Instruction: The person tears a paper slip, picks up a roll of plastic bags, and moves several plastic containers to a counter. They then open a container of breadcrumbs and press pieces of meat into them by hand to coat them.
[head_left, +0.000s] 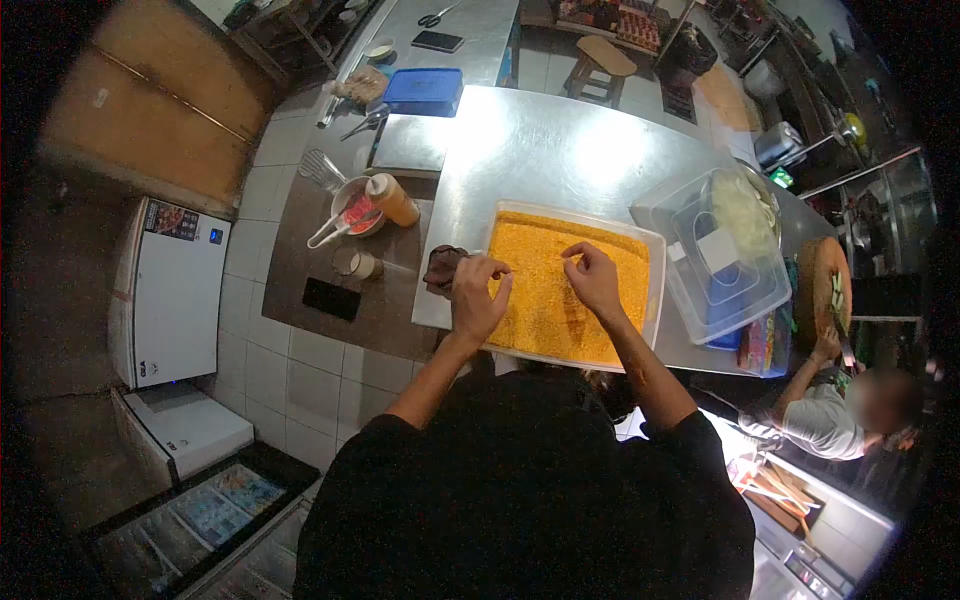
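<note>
A rectangular translucent tub [654, 300] full of orange-yellow crumbs [540, 320] lies on the steel table in front of me. My left hand [480, 297] is over the tub's left edge, thumb and forefinger curved with a gap between the tips; nothing shows in it. Beside its knuckles is a crumpled dark brown thing [443, 270]. Over the right half of the crumbs is my right hand [592, 278], its fingers curled together; whatever they hold, if anything, is too small to make out. Darker streaks mark the crumbs beneath it.
Clear plastic lids [735, 290] lie right of the tub. At left are a sauce bottle [393, 200], a bowl [352, 212], a jar [357, 264] and a dark phone [331, 299]. A blue box [424, 90] stands farther back. A co-worker [825, 415] cuts something at right.
</note>
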